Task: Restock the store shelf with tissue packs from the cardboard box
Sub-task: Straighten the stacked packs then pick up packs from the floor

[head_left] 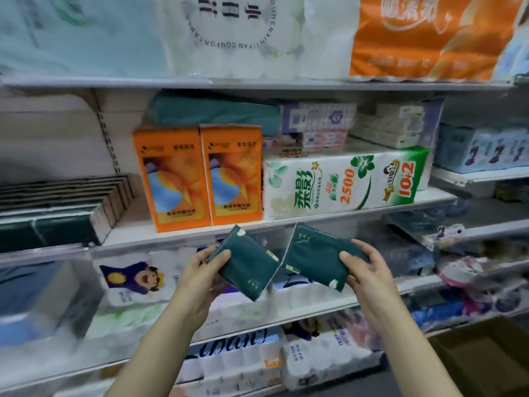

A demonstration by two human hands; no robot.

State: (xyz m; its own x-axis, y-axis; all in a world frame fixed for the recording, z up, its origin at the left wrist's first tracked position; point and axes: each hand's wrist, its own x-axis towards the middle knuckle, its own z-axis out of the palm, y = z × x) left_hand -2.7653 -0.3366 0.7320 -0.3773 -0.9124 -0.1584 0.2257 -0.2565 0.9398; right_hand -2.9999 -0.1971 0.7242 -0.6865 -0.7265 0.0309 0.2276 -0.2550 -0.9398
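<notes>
Left hand [200, 279], grip clamped on a dark green tissue pack [246, 263]; right hand [367, 272], grip clamped on a second pack [315, 257]. Both packs are held tilted, side by side, before the shelf [171, 234] edge, beneath the orange packs [177, 179]. Cardboard box [486, 351] at lower right.

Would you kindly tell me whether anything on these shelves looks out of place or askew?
The white pack with the round logo on the top shelf stands upside down: its lettering reads inverted. The green-and-white pack on the middle shelf lies on its side, print running upward. Nothing looks spilled or torn.
</notes>
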